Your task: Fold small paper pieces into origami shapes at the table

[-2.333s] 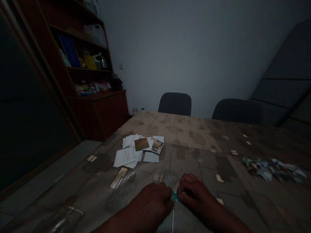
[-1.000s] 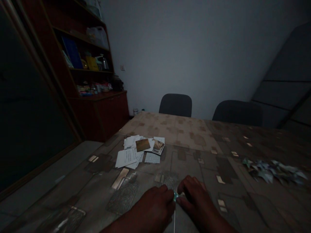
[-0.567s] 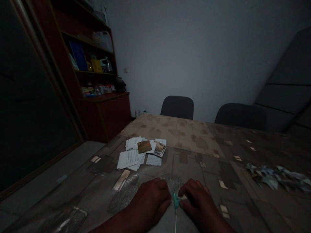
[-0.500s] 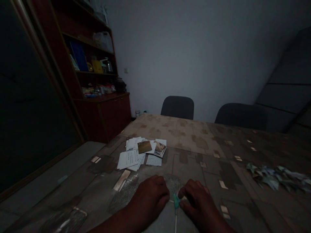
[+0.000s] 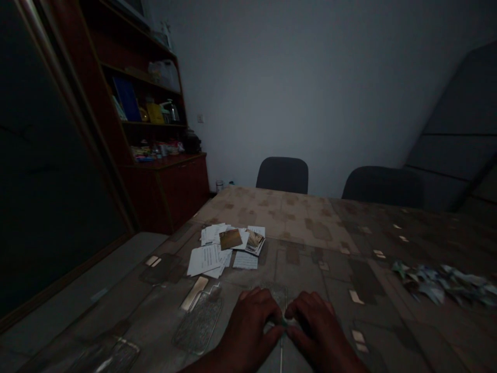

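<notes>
Near the table's front edge, both hands meet over a small green folded piece of paper (image 5: 284, 323). Only a sliver of it shows between the fingertips. My left hand (image 5: 254, 324) is closed, its thumb and fingers pinching the paper's left side. From the right, my right hand (image 5: 316, 324) pinches it too, thumb below and fingers curled above. The shape of the paper is mostly hidden by the fingers.
Printed cards and pictures (image 5: 212, 258) lie loosely piled beyond my hands. To the right is a heap of crumpled-looking folded papers (image 5: 442, 284). A patterned cloth covers the table (image 5: 279, 207). Two dark chairs (image 5: 282, 175) stand behind; a red cabinet (image 5: 186, 186) is at left.
My left hand has moved right and closed on the green folded paper, which showed more before. My right hand stays on it. The view has tilted slightly.
</notes>
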A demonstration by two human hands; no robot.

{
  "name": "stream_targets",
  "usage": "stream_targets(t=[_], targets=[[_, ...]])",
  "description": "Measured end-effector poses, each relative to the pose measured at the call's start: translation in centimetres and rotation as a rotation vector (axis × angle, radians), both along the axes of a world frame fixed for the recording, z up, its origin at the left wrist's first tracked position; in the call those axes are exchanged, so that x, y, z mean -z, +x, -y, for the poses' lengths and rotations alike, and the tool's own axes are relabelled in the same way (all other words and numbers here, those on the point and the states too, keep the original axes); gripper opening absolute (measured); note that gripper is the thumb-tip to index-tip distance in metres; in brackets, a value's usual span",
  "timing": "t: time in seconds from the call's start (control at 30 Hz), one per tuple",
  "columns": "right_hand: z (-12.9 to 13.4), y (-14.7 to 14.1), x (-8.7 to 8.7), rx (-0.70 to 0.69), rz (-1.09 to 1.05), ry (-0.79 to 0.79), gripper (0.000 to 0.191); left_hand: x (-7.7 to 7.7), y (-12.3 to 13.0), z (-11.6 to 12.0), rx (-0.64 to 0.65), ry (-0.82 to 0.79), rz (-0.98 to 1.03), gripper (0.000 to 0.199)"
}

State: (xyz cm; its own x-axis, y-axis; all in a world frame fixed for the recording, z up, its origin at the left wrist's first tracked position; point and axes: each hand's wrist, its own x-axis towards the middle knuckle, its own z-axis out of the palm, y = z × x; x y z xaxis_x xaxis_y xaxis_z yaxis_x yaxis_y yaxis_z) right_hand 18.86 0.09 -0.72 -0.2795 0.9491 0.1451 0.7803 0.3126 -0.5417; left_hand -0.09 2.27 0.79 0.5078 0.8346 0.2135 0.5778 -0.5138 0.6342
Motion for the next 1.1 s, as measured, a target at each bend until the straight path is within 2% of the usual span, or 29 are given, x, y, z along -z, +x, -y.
stream_targets(t=[0.23, 0.33, 0.43, 0.6, 0.77, 0.87, 0.93, 1.0, 1.1], targets=[[0.3, -0.1, 0.2, -0.041, -0.048, 0.026, 0.014, -0.2, -0.1, 0.2, 0.119, 0.106, 0.089, 0.013], [0.2, -0.1, -0.5, -0.023, -0.126, 0.046, 0.015, -0.3, -0.2, 0.0, 0.059, 0.085, 0.166, 0.013], [0.1, -0.1, -1.2, -0.027, -0.221, 0.089, 0.014, -0.3, -0.5, -0.2, -0.035, 0.008, 0.243, 0.027], [0.5, -0.1, -1.5, -0.069, -0.285, 0.166, 0.012, -0.2, -0.6, -0.3, 0.045, 0.014, 0.295, 0.011], [1.0, -0.3, -1.0, -0.016, -0.292, 0.132, 0.011, -0.3, -0.7, 0.1, 0.046, 0.075, 0.326, 0.012], [1.0, -0.4, -0.9, -0.059, -0.275, 0.158, 0.007, -0.4, -0.8, 0.3, 0.074, 0.089, 0.342, 0.011], [1.1, -0.5, -1.0, -0.092, -0.279, 0.193, 0.015, -0.4, -0.8, 0.3, 0.086, 0.091, 0.349, 0.013], [1.0, -0.6, -1.0, -0.095, -0.299, 0.206, 0.016, -0.5, -0.8, 0.3, 0.085, 0.061, 0.359, 0.013], [1.0, -0.8, -1.0, -0.056, -0.337, 0.150, 0.015, -0.6, -0.8, 0.3, 0.055, -0.080, 0.383, 0.010]])
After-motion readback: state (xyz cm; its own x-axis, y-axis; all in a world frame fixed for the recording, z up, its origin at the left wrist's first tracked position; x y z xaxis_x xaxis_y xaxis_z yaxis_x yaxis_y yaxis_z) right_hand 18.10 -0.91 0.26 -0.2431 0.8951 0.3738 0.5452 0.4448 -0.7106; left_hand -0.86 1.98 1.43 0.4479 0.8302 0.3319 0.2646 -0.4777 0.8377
